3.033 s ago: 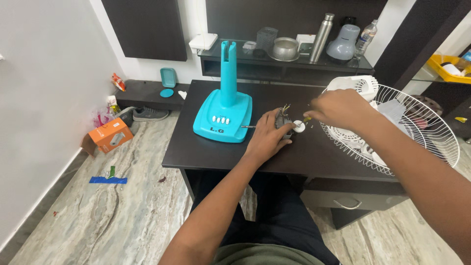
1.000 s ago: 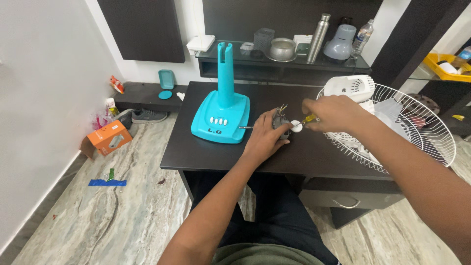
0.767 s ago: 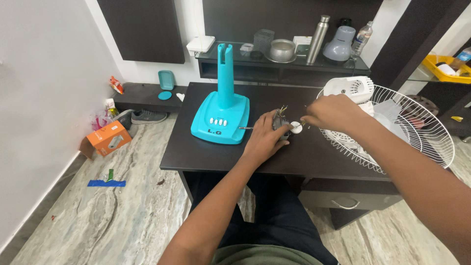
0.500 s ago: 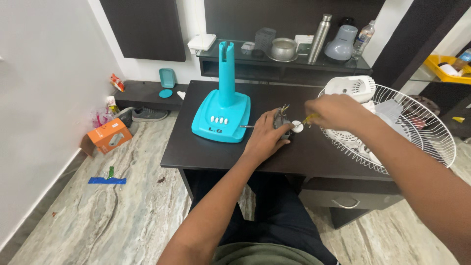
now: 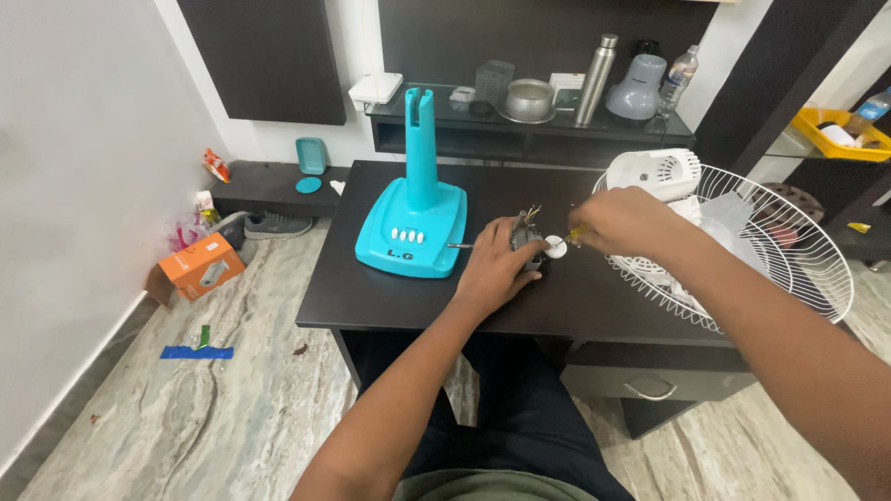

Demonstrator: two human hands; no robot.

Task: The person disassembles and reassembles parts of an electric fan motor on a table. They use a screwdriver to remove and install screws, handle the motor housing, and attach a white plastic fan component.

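Note:
On the dark table (image 5: 390, 297) my left hand (image 5: 495, 269) presses down on a small grey fan motor (image 5: 524, 238) with loose wires and a white round end. My right hand (image 5: 624, 223) grips a yellow-handled screwdriver (image 5: 574, 236), its tip at the motor's white end. A turquoise fan base (image 5: 413, 218) with an upright neck stands just left of my left hand.
A white wire fan guard (image 5: 789, 260) and white motor cover (image 5: 655, 173) lie at the table's right. The shelf behind holds a steel bottle (image 5: 595, 67), a pot (image 5: 529, 98), and a grey housing (image 5: 638, 86). An orange box (image 5: 197, 267) and a shoe (image 5: 278, 224) sit on the floor.
Both hands stay at the motor; the right hand with the screwdriver has shifted only slightly. The view has moved a little.

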